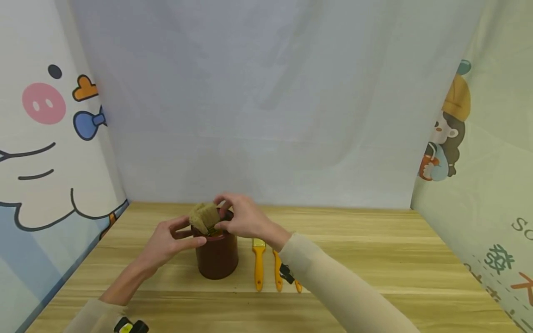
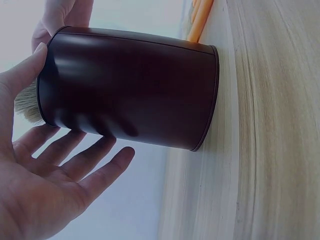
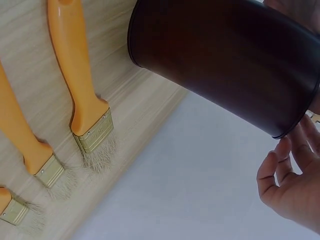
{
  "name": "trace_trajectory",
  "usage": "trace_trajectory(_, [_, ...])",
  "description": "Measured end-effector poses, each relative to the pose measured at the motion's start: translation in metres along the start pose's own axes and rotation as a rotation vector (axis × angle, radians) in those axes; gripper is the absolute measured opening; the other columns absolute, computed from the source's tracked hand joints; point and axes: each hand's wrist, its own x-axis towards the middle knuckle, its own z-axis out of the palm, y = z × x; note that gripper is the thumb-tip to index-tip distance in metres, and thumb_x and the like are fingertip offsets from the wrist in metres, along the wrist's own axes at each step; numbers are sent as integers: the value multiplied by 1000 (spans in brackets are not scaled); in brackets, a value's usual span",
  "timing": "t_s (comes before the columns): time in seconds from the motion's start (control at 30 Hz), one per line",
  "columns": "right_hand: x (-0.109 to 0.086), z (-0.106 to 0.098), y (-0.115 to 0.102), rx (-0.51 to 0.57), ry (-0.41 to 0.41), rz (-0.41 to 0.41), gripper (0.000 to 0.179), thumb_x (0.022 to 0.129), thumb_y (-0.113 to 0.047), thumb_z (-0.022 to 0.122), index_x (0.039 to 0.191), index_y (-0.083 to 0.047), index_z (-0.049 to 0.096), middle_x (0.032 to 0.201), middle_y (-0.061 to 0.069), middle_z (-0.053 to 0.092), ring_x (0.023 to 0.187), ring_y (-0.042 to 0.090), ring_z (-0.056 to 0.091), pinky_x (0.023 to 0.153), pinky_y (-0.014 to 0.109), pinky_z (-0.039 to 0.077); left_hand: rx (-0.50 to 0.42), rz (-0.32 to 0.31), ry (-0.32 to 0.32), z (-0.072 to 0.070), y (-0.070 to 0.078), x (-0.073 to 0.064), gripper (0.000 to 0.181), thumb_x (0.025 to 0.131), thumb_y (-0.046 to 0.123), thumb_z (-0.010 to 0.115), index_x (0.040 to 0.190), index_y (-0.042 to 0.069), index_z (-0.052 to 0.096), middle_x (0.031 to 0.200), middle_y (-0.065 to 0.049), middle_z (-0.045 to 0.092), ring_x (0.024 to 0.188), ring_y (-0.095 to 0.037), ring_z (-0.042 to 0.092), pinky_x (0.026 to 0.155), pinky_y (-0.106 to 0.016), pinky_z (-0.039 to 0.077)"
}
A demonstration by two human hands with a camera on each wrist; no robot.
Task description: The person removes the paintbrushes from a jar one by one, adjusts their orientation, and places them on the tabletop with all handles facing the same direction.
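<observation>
A dark brown cylindrical container (image 1: 217,256) stands upright on the table, with the pale bristles of a paintbrush (image 1: 205,216) rising above its rim. My left hand (image 1: 168,240) holds the container near the top, thumb at the near rim and fingers on its left side; in the left wrist view those fingers (image 2: 87,157) are spread along the wall. At the right of the rim, my right hand (image 1: 243,219) has its thumb against the paintbrush's metal band and its fingers curled over the far side. The right wrist view hides that thumb behind the container (image 3: 225,60).
Right of the container, three orange-handled paintbrushes lie side by side: a wide one (image 3: 75,65), a medium one (image 3: 20,125) and a small one (image 3: 7,202). My right forearm passes over part of them. A white cloth (image 1: 270,115) hangs behind the wooden table (image 1: 366,259).
</observation>
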Motion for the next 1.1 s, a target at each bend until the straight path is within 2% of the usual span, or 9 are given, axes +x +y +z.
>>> trace_trajectory(0.2, [0,-1,0,-41,-10,-26,19,92,-13,84,106,-11,72,97,-3,70,84,12,63,73,26,51,-11,-21,8,1,1,1,69,97,17,78,157,1,48,155,-26,48,134,-50,54,96,-42,59])
trace_trajectory(0.37, [0,-1,-2,-6,-30,-25,34,94,-10,82,125,-10,69,104,2,76,90,9,69,78,24,56,-8,3,1,1,3,0,69,97,16,78,157,-1,47,154,-28,49,134,-51,54,95,-40,59])
trace_trajectory(0.47, [0,-1,-2,24,-39,-41,42,95,-7,80,134,-10,65,105,3,77,86,8,69,76,24,56,-13,3,1,2,4,-1,70,97,16,78,157,-1,47,153,-28,49,133,-50,55,95,-40,59])
trace_trajectory(0.57, [-2,0,-1,46,-35,-54,44,95,-5,79,136,-12,64,106,3,76,84,8,68,73,24,55,-17,-5,-2,2,5,-1,70,97,16,78,157,-1,46,154,-28,49,133,-50,55,95,-40,59])
trace_trajectory(0.8, [-4,-1,-1,86,-22,-53,46,94,1,78,136,-14,64,107,3,75,97,11,70,83,26,57,-14,-6,-1,2,4,0,71,97,16,78,158,-1,45,154,-29,48,134,-52,54,95,-41,59])
trace_trajectory(1.1, [-4,-2,1,116,-31,-74,47,94,6,76,135,-12,64,105,3,74,90,7,70,77,25,58,-17,-3,-11,2,4,-1,71,98,16,77,158,-4,44,154,-30,47,134,-51,53,95,-41,59])
